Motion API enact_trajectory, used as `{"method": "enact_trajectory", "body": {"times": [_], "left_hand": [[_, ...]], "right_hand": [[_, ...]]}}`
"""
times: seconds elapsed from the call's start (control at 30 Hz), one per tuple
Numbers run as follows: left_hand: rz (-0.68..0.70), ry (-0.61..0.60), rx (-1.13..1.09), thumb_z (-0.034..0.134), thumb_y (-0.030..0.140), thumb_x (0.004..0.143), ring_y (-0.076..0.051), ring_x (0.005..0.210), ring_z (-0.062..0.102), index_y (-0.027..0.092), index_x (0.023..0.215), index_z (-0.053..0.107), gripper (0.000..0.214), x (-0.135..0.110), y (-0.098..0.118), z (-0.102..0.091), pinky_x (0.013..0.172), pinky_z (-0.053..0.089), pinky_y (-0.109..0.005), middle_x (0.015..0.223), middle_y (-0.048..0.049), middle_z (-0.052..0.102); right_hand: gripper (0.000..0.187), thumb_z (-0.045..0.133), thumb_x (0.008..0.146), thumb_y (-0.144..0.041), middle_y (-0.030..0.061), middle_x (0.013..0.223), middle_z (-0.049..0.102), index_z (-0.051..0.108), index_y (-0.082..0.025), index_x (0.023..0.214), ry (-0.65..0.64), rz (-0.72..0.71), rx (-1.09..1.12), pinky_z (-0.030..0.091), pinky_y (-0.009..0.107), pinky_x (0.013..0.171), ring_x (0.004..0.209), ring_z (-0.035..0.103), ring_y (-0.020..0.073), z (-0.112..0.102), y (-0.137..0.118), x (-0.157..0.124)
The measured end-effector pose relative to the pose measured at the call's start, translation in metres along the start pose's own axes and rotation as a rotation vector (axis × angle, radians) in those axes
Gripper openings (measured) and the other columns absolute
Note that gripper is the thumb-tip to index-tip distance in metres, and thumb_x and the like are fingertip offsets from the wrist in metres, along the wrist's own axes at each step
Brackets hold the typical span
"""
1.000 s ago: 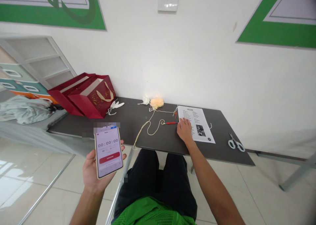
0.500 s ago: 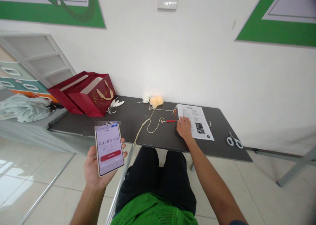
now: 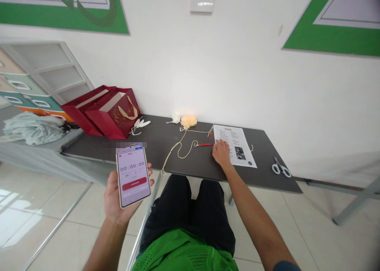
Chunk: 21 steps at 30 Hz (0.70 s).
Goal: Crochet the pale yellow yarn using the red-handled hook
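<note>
In front of the table's near edge, my left hand [image 3: 114, 205] is closed around a smartphone [image 3: 135, 172], whose screen faces me with a row of zeros and a red button. My right hand [image 3: 222, 154] lies with its fingers stretched out on the left part of a printed sheet [image 3: 233, 134]. Just left of those fingers is a crochet hook with a red handle [image 3: 205, 144]. A loop of cream yarn [image 3: 186, 155] reaches the hook's left end. Behind the hook sits a small orange-red piece [image 3: 211, 136], too small to name.
Scissors [image 3: 280, 168] lie at the right of the dark table [image 3: 142, 152]. By the wall rest a peach yarn ball [image 3: 189, 121] and a white one [image 3: 175, 118]. Red paper bags [image 3: 111, 118] and white leaf-shaped pieces [image 3: 143, 123] are on the left, beside storage boxes [image 3: 25, 86].
My left hand and the phone have shifted slightly up and to the right in view. The right hand stays on the sheet. The whole view has moved a little.
</note>
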<state>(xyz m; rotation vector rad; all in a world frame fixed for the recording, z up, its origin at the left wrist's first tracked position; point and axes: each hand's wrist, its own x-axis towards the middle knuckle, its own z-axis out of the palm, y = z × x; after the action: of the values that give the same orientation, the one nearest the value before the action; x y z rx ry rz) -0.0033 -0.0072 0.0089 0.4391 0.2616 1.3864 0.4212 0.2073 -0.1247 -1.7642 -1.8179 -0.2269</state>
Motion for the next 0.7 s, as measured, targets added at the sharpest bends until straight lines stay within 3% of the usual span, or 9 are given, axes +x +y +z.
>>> {"method": "enact_trajectory", "body": {"times": [0.33,0.6,0.63,0.7], "left_hand": [[-0.037,-0.004,0.024,0.038,0.056,0.105,-0.041,0.131,0.066,0.028,0.166,0.031,0.068,0.002,0.003,0.005,0.107,0.054,-0.061,0.152,-0.0245,0.059],[-0.024,0.064,0.048,0.04,0.057,0.103,-0.04,0.127,0.068,0.029,0.16,0.042,0.064,-0.008,0.008,0.009,0.105,0.056,-0.06,0.145,-0.022,0.065],[-0.035,0.057,0.042,0.039,0.059,0.102,-0.04,0.126,0.068,0.029,0.159,0.045,0.064,-0.012,0.012,0.009,0.103,0.056,-0.061,0.144,-0.0216,0.065],[-0.187,0.01,0.051,0.043,0.067,0.097,-0.045,0.122,0.068,0.028,0.155,0.051,0.07,-0.023,0.025,0.004,0.098,0.056,-0.066,0.144,-0.0222,0.064]], "right_hand": [[0.046,0.037,0.104,-0.031,0.0231,0.137,0.068,0.068,-0.011,0.132,-0.001,-0.012,-0.006,0.037,0.054,0.117,0.13,0.057,0.0351,-0.006,-0.004,0.001],[0.047,0.035,0.104,-0.03,0.0232,0.138,0.068,0.067,-0.012,0.132,0.0,-0.001,0.004,0.037,0.056,0.117,0.131,0.056,0.0355,-0.006,-0.004,0.001],[0.047,0.035,0.104,-0.031,0.0229,0.138,0.068,0.067,-0.012,0.133,-0.002,0.001,0.004,0.037,0.056,0.117,0.132,0.056,0.0353,-0.006,-0.004,0.001],[0.047,0.034,0.104,-0.031,0.023,0.139,0.068,0.067,-0.012,0.133,-0.012,0.005,0.006,0.038,0.055,0.117,0.133,0.055,0.0349,-0.006,-0.004,0.001]]}}
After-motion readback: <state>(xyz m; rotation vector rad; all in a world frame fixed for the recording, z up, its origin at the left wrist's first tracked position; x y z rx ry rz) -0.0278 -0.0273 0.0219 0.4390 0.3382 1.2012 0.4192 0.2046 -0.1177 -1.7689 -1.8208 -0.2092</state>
